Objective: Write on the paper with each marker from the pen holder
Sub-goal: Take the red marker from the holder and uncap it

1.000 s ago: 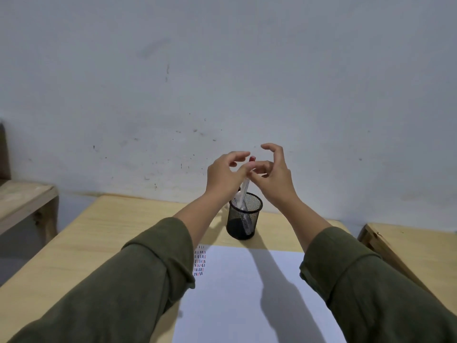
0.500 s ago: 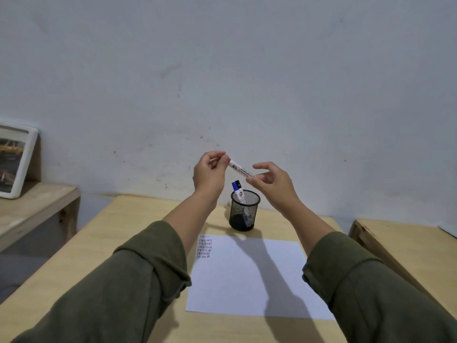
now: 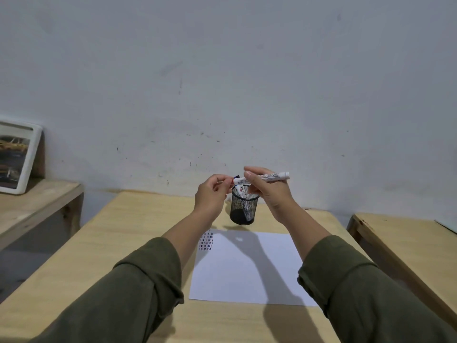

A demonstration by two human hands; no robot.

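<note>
My right hand (image 3: 269, 194) holds a white marker (image 3: 268, 177) level in the air, just above the black mesh pen holder (image 3: 243, 209). My left hand (image 3: 210, 196) pinches the marker's left end with thumb and fingertips. A second white marker (image 3: 241, 191) stands in the holder, its blue cap just behind the held one. The white paper (image 3: 247, 268) lies on the wooden table (image 3: 138, 233) in front of the holder, with rows of short dark strokes (image 3: 206, 240) at its far left corner.
A framed picture (image 3: 17, 157) leans on the wall on a low wooden bench (image 3: 37, 206) at the left. Another wooden table (image 3: 405, 238) stands close on the right. The grey wall is right behind the holder.
Both hands lifted one marker out of the holder. It has turned level, with my right hand now around its middle and my left hand at its left end.
</note>
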